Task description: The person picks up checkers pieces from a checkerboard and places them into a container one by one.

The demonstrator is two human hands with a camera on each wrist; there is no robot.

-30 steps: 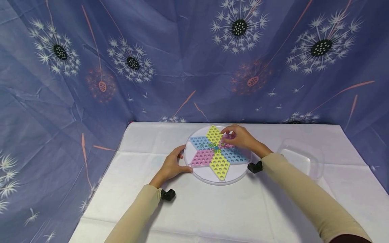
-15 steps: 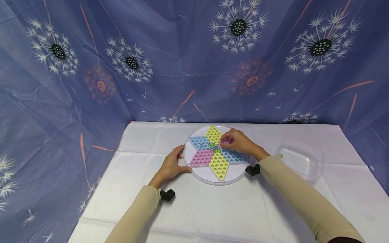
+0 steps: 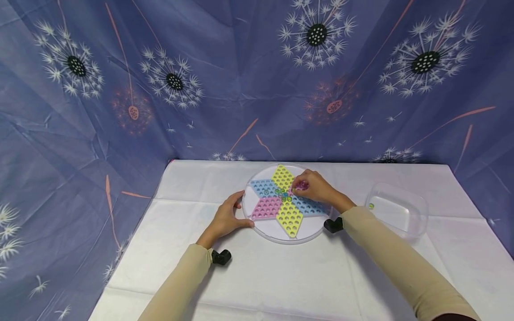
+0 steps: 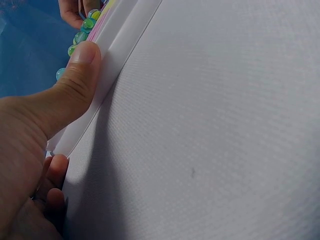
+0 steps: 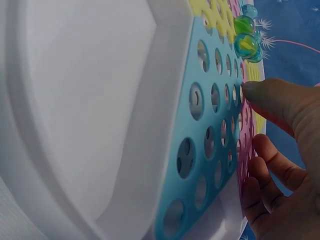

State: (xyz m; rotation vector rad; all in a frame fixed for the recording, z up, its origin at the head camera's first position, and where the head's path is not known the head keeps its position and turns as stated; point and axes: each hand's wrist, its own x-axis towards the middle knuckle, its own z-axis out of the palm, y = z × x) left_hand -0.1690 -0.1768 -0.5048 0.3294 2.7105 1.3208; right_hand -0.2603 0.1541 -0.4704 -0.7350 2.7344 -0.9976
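A round white Chinese checkers board with a star of yellow, pink and blue perforated sections lies on the table. Several glass marbles sit around its centre. My left hand holds the board's left rim, the thumb lying along the edge. Over the far-right pink section is my right hand, thumb and forefinger together at a yellow-green marble that they partly hide. In the right wrist view, the thumb reaches the pink holes; the other fingers are curled over the pink section.
To the right stands a clear plastic tub, with a yellow-green marble at its left side. A white cloth covers the table. Behind hangs a blue dandelion-print curtain.
My right hand has lowered onto the pink section, its thumb and forefinger closing together. The marble in the tub has come into view beside the sleeve. My left hand stays on the rim.
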